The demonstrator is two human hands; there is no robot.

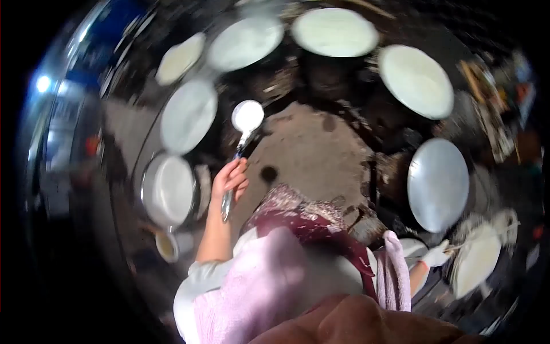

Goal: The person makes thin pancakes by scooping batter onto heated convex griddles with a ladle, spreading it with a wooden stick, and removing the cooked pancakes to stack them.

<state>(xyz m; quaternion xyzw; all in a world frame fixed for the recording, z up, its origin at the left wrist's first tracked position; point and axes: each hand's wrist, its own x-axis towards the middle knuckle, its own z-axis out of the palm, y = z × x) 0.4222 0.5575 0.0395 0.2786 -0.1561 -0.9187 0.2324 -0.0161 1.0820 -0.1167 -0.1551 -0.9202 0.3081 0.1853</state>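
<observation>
No legible text, labels, brands, numbers or signs on anything in blurred head view.

A: ok so what did the camera wearer have on?

B: Pale, whitish top (269,245), with a loose sleeve (209,271) that stopped short of the bare left forearm (215,235). Below that sat a maroon garment (285,220), and its lower part was kinda busy, all light mottled patterning. A maroon strip (362,265) also curved up the right side.

A: and the pink bit?

B: Soft light-pink cloth (249,284), towel-ish, draped down the left of the chest. More pink fabric (395,272) hung in folds on the right.

A: gloves?

B: Just one lol. White glove (433,256) on the right grip (436,255), reddish-orange cuff edge (424,264). Left grip (230,180) was bare.
</observation>
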